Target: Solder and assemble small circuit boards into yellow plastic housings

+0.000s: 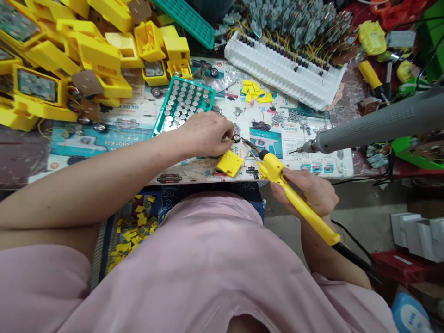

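My right hand [310, 189] is wrapped round the yellow handle of a soldering iron [300, 206], whose metal tip points left and up. At the fingertips of my closed left hand [208, 133] is a small round speaker [236, 138] with a dark rim and a pale centre; the fingers partly hide the grip. The iron's tip is just right of this speaker. Below both lies a small yellow plastic case [229, 163] with a pattern of holes. Beyond my left wrist, a green tray [160, 121] holds many silver button cells [183, 99].
Yellow housings [100, 60] are piled at the left. A white foam strip [277, 76] with wired circuit boards stands at the back. Small yellow pieces [255, 91] and loose screws [294, 116] lie mid-table. From the right, a grey electric screwdriver [374, 122] hangs over the table.
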Available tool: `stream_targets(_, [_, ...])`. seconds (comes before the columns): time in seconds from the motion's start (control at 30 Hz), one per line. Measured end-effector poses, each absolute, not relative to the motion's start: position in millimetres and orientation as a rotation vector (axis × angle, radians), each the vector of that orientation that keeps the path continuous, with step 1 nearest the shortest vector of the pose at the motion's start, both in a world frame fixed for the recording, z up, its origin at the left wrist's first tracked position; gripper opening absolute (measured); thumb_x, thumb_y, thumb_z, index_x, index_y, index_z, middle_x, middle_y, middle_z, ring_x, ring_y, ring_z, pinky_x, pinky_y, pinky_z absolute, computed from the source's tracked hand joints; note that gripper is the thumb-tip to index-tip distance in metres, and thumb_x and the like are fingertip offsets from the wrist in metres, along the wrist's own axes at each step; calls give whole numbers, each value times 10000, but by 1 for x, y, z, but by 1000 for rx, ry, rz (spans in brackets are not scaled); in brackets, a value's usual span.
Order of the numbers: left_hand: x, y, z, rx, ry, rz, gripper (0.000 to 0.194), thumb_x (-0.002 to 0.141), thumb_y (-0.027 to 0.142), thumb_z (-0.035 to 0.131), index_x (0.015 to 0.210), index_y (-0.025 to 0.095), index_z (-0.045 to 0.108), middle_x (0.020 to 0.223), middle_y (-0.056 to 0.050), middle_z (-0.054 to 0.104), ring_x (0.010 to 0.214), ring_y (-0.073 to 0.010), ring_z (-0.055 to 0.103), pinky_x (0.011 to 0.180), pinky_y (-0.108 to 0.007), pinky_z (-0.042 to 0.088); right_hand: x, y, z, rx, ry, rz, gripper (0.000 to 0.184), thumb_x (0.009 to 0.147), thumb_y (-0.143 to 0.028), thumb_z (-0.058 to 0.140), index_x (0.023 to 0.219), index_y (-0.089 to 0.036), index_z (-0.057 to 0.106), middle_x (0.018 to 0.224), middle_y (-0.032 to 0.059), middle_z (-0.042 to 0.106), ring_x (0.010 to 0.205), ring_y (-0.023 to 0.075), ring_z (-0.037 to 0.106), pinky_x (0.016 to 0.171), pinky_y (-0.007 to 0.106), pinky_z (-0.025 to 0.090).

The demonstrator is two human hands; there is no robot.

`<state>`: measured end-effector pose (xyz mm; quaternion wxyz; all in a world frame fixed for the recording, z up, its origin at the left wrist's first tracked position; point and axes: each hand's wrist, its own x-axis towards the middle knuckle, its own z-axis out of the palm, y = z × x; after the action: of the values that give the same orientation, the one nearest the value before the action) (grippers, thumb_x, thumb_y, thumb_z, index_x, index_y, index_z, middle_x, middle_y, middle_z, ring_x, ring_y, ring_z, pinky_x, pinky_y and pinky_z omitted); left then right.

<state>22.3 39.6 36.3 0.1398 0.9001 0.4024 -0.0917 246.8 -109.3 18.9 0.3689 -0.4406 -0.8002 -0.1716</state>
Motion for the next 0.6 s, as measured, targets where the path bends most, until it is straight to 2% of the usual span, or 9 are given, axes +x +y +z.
stream_targets(0.1, [16, 40, 40, 2611, 1115, -233, 398, 852, 379, 475, 1094, 190, 728, 961, -53, 734, 988, -235, 665, 873, -302, 456, 243, -115, 17, -1194, -2031, -417, 382, 802, -250, 795, 1142, -152, 651, 768, 16, 771, 593, 128, 705, 588, 213, 599])
stream_targets(0.23, [9, 40, 40, 2676, 1064, -249, 383, 872, 291, 418, 1029, 210, 758, 1028, -55, 750, 984, -213, 677, 852, -285, 460, 245, -119, 14, -1234, -2004, -364, 420, 830, -234, 764, 1226, -192, 629, 762, 10, 763, 580, 155, 702, 550, 257, 590])
stream_targets(0.37, [4, 40, 42, 2681, 1071, -275, 390, 906, 388, 428, 1098, 295, 755, 1081, -7, 756, 1026, -212, 676, 879, -286, 459, 249, -123, 11, -1274, -1968, -317, 430, 859, -256, 730, 1271, -257, 607, 784, -3, 770, 586, 172, 709, 524, 285, 583])
stream_targets(0.47, [1, 40, 43, 2638, 1101, -283, 407, 883, 424, 475, 1171, 281, 725, 1036, -14, 769, 990, -207, 685, 857, -274, 458, 251, -125, 9, -1302, -1930, -307, 457, 855, -268, 729, 1293, -286, 598, 788, -15, 770, 579, 171, 707, 510, 287, 576])
stream_targets(0.6, [3, 40, 43, 2572, 1198, -250, 372, 870, 360, 460, 1077, 262, 753, 965, -9, 786, 933, -201, 703, 811, -264, 455, 251, -127, 6, -1308, -1912, -305, 461, 860, -259, 718, 1302, -291, 594, 786, -19, 767, 582, 171, 707, 504, 285, 576])
